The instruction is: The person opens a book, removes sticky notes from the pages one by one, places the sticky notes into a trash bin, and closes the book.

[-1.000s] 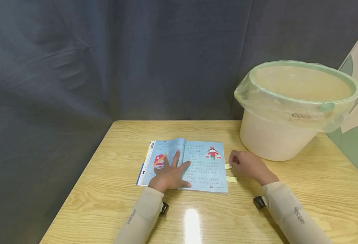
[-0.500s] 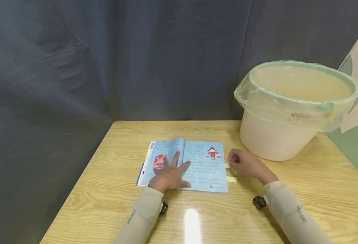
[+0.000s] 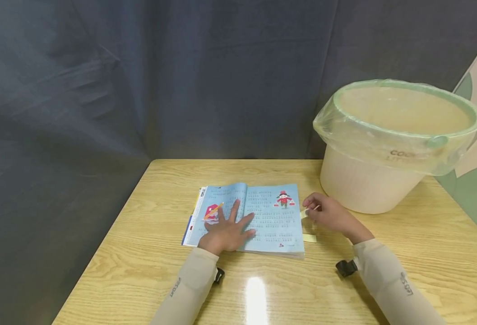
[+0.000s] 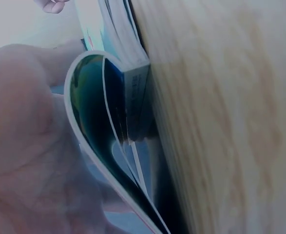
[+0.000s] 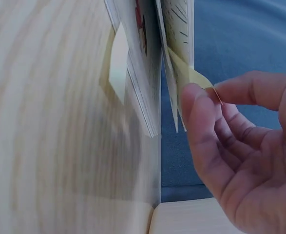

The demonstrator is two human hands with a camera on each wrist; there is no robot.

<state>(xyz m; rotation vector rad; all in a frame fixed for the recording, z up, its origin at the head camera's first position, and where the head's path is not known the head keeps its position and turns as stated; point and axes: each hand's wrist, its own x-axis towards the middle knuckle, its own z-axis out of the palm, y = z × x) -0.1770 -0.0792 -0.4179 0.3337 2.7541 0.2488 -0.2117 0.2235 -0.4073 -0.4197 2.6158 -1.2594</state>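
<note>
An open book [image 3: 270, 225] with light blue pages lies on the wooden table. My left hand [image 3: 227, 232] rests spread across it, over the left page and the spine; in the left wrist view the book's curved cover and pages [image 4: 128, 39] show beside the palm. At the right edge, my right hand [image 3: 329, 216] pinches a pale yellow sticky tab [image 5: 196, 76] between thumb and index finger. The tab is fixed to a page, and a few leaves [image 5: 179, 29] stand raised from the rest. A second yellow tab [image 3: 309, 238] sticks out lower on the same edge.
A large white bin [image 3: 364, 185] with a pale green rim and a translucent liner bag stands at the back right of the table [image 3: 149, 271], just beyond my right hand. A dark curtain [image 3: 230, 81] hangs behind the table and along its left side.
My right hand has risen slightly away from me with the pinched tab, and the right-hand page has lifted with it. My left hand stays in place on the book.
</note>
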